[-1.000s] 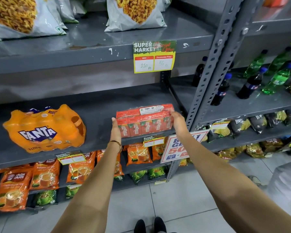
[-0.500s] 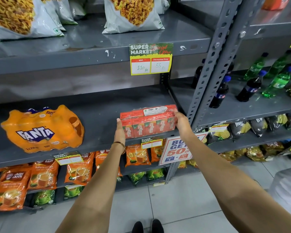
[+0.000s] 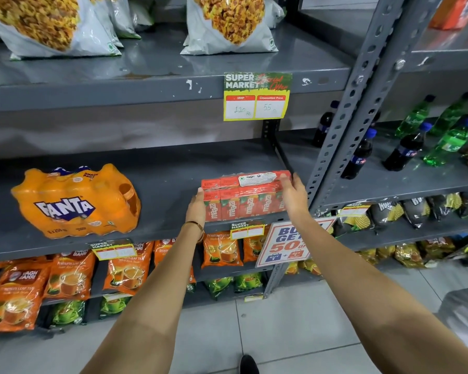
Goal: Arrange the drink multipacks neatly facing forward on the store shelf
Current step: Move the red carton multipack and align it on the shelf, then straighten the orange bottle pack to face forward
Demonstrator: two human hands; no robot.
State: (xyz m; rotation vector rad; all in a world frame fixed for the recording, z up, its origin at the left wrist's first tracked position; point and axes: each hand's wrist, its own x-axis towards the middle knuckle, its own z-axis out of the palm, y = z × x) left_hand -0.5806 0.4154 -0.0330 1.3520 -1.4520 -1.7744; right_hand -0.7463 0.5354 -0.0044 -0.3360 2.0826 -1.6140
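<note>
Both hands clamp the Maaza pack (image 3: 245,195) by its short ends: the left hand (image 3: 196,207) lies flat against the left end with the fingers up along the side, and the right hand (image 3: 293,195) wraps the right end, fingertips over the top edge. The pack sits at the front edge of the middle shelf (image 3: 160,168), near the upright post (image 3: 343,125), its printed faces toward the aisle. Whether its base rests fully on the shelf or is slightly lifted cannot be told.

It is a row of small juice cartons bound in clear film. Judged from that, it should be moderately heavy for its size and fairly stiff along its length, though the film is slick and the cartons could shift or dent under a hard squeeze. Pressing inward on the two ends, as now, keeps the row together; lifting by the film alone risks a tear.

Well apart to the left, the Fanta pack (image 3: 76,201) stands angled. Its shrink-wrapped bottles look heavier and rounder, best gripped low on both sides.
</note>
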